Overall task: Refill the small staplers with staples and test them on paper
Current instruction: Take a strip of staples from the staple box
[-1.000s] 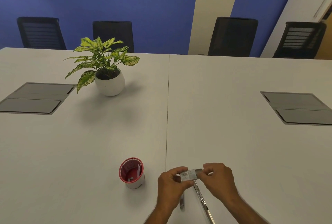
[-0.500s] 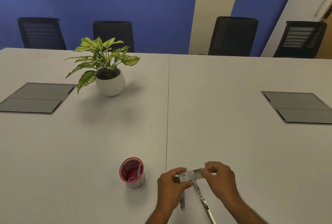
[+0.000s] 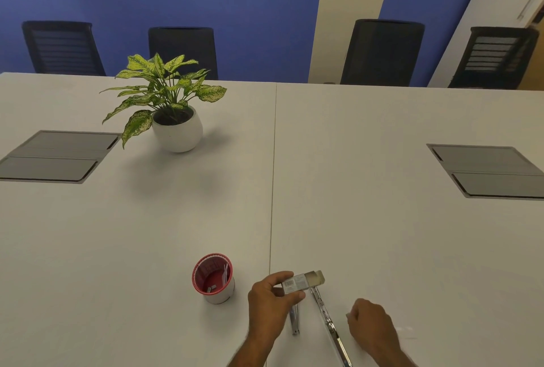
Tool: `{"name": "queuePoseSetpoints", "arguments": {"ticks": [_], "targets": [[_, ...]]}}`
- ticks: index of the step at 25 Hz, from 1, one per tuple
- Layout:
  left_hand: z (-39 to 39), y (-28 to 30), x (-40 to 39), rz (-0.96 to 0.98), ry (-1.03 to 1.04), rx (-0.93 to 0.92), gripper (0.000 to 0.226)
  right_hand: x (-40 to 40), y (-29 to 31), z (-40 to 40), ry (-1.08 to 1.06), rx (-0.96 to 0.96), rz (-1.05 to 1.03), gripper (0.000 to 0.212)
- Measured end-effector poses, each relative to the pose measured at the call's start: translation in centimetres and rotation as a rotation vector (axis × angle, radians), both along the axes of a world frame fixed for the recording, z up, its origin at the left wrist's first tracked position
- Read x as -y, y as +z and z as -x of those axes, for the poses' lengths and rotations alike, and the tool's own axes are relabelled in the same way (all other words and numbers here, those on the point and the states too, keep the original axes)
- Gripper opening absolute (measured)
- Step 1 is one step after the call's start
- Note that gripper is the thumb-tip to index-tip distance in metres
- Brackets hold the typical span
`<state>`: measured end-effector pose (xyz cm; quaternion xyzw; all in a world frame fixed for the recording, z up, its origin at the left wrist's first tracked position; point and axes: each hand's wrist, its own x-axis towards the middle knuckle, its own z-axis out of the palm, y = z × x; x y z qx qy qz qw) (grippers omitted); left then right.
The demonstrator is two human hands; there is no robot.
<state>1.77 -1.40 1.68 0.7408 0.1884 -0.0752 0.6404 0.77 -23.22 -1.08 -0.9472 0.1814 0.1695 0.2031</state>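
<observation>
My left hand (image 3: 269,305) holds a small grey staple box (image 3: 298,282) just above the table, its right end flap open. Below it a metal stapler (image 3: 329,322) lies opened out flat, running toward the bottom edge. A second small metal stapler piece (image 3: 294,319) lies partly under my left hand. My right hand (image 3: 372,328) hovers low to the right of the opened stapler, fingers curled; whether it pinches anything I cannot tell. A sheet of white paper (image 3: 407,333) is faintly visible beside that hand.
A red-rimmed white cup (image 3: 216,281) with small items inside stands left of my hands. A potted plant (image 3: 173,119) sits further back on the left. Grey cable hatches (image 3: 56,156) (image 3: 488,171) are set into the white table (image 3: 353,219). Black chairs line the far side.
My right hand has let go of the staple box end and dropped down to the right. The box flap now stands open, and the left hand still holds the box.
</observation>
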Motion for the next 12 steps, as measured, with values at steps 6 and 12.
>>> {"name": "queuePoseSetpoints", "arguments": {"ticks": [6, 12], "targets": [[0.2, -0.4, -0.1, -0.008, -0.008, -0.007, 0.044, 0.8, -1.2, -0.4, 0.026, -0.091, 0.045, 0.015], [0.3, -0.5, 0.2, -0.016, -0.020, -0.008, 0.044, 0.9, -1.1, -0.7, -0.038, -0.106, 0.029, 0.016]]}}
